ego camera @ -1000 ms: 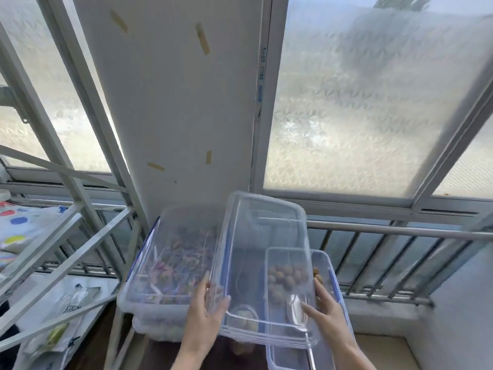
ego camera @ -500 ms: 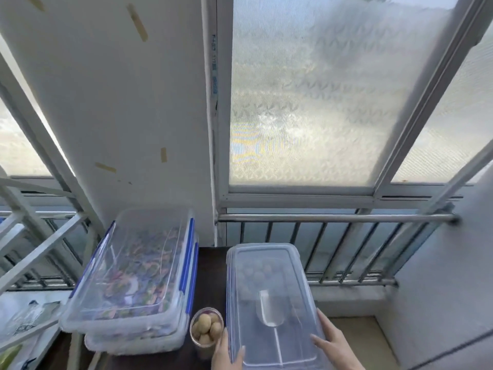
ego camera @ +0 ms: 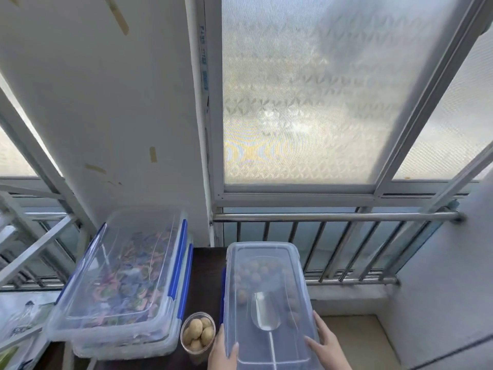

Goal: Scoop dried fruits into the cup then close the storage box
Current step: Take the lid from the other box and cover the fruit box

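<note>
A clear storage box point(ego camera: 269, 303) sits on the dark table, its clear lid point(ego camera: 262, 252) lying flat on top. Through the lid I see brown dried fruits point(ego camera: 253, 273) and a metal scoop point(ego camera: 262, 316). My left hand point(ego camera: 222, 351) grips the lid's near left edge, thumb on top. My right hand point(ego camera: 326, 345) rests on the lid's near right side, fingers spread. A small clear cup point(ego camera: 198, 335) holding several round dried fruits stands just left of the box, beside my left hand.
Two stacked clear boxes with blue clips point(ego camera: 120, 284), filled with colourful pieces, stand on the left of the dark table point(ego camera: 205, 279). A metal railing point(ego camera: 333, 217) and frosted windows point(ego camera: 301, 97) run behind. A white metal frame point(ego camera: 34, 247) stands at the left.
The lid was held up tilted in both hands a second ago; it now lies on the box. My hands have stayed at its near edge since half a second ago.
</note>
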